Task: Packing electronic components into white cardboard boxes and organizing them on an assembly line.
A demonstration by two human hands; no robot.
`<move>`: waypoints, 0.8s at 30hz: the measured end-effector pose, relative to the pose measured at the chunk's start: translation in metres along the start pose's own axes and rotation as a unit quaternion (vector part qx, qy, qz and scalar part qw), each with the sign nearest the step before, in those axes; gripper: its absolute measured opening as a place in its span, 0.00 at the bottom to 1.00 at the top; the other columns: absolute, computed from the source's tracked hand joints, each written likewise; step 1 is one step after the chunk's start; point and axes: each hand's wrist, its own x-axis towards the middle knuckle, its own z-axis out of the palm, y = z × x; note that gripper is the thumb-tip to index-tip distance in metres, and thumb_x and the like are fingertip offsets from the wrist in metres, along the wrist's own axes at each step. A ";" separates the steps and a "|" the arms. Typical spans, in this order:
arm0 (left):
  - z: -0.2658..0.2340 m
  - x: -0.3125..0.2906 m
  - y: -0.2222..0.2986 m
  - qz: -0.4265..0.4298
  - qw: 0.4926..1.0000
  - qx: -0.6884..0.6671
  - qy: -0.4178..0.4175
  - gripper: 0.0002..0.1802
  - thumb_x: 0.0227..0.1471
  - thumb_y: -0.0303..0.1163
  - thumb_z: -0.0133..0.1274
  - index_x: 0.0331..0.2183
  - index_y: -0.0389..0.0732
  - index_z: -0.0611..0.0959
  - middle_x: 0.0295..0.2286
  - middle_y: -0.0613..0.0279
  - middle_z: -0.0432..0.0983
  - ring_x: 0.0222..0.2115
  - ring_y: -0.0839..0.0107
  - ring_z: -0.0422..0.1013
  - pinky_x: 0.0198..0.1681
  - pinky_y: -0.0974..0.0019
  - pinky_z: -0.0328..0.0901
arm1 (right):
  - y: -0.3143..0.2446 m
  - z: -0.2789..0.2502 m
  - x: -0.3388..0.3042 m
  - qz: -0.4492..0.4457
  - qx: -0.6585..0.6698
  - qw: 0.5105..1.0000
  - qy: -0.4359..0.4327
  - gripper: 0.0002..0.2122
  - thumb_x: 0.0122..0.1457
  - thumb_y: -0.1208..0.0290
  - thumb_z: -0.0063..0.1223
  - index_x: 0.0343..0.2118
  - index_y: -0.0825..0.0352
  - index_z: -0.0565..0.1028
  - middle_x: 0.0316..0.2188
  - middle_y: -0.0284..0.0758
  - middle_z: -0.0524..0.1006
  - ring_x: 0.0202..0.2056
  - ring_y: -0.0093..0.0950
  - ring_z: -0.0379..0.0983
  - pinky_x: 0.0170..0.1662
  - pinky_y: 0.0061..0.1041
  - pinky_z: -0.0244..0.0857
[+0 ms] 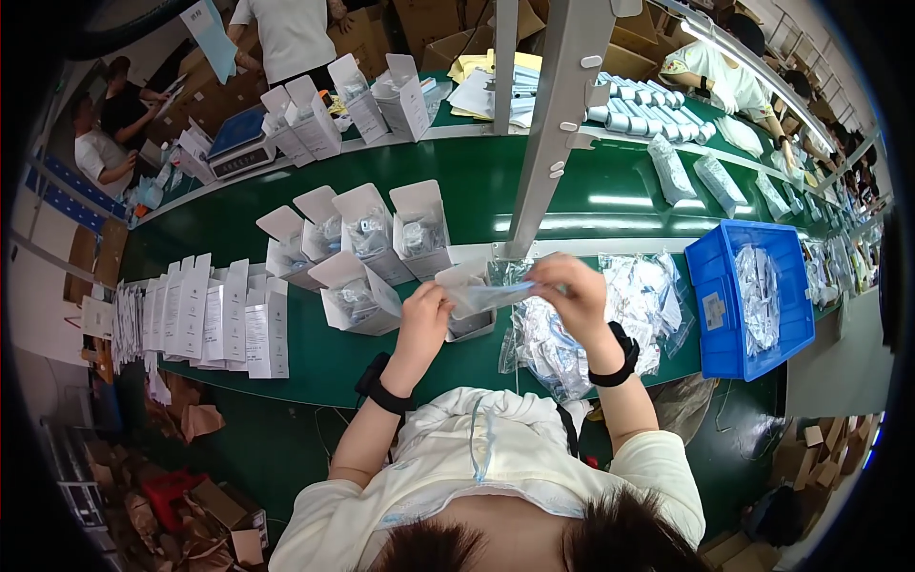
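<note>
Between my two hands a clear plastic bag (484, 297) is stretched, with a pale blue edge at its right end. My left hand (426, 313) is closed on the bag's left end. At the right end, my right hand (572, 284) pinches it between thumb and fingers. Directly below the bag stands a white box (471, 329), partly hidden by it. Just left of my left hand is an open white box (360, 300) with bagged contents. Close to my right hand, a pile of small printed packets (558, 348) lies in clear bags on the green table.
More open, filled boxes (367, 229) stand behind my left hand. Flat-sided white boxes (195, 315) line the left. A blue bin (751, 300) holds packets at the right. A metal post (558, 124) rises behind my hands. Beyond runs a green conveyor belt (591, 195) with wrapped parcels.
</note>
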 end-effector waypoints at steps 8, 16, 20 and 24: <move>-0.002 0.006 -0.001 -0.039 0.997 -0.065 0.000 0.06 0.35 0.20 0.54 0.20 0.31 0.73 0.23 0.54 0.69 0.19 0.62 0.67 0.23 0.68 0.61 | 0.030 0.057 -0.018 -0.154 -0.152 0.929 -0.300 0.10 0.39 0.73 0.57 0.28 0.67 0.72 0.33 0.35 0.71 0.39 0.34 0.67 0.40 0.33 0.64; -0.022 -0.033 -0.005 0.037 0.951 0.000 0.306 0.20 0.33 0.21 0.59 0.33 0.35 0.71 0.31 0.57 0.67 0.28 0.67 0.67 0.29 0.70 0.62 | 0.025 0.044 -0.040 -0.086 -0.168 0.959 -0.212 0.23 0.33 0.64 0.64 0.36 0.65 0.72 0.43 0.35 0.66 0.51 0.34 0.55 0.52 0.46 0.47; -0.055 -0.060 -0.053 -0.021 0.913 0.068 0.401 0.31 0.32 0.27 0.62 0.40 0.36 0.67 0.36 0.54 0.66 0.35 0.62 0.66 0.37 0.67 0.62 | 0.075 0.064 -0.086 0.173 -0.038 0.982 -0.061 0.43 0.30 0.65 0.67 0.52 0.68 0.56 0.45 0.40 0.63 0.49 0.38 0.57 0.53 0.34 0.49; -0.035 -0.073 -0.110 -0.140 0.960 0.058 0.236 0.31 0.32 0.33 0.63 0.40 0.35 0.69 0.36 0.48 0.69 0.35 0.60 0.68 0.37 0.63 0.63 | 0.113 0.099 -0.115 0.285 0.033 0.932 -0.223 0.50 0.26 0.73 0.68 0.54 0.70 0.47 0.48 0.44 0.59 0.50 0.40 0.56 0.53 0.31 0.50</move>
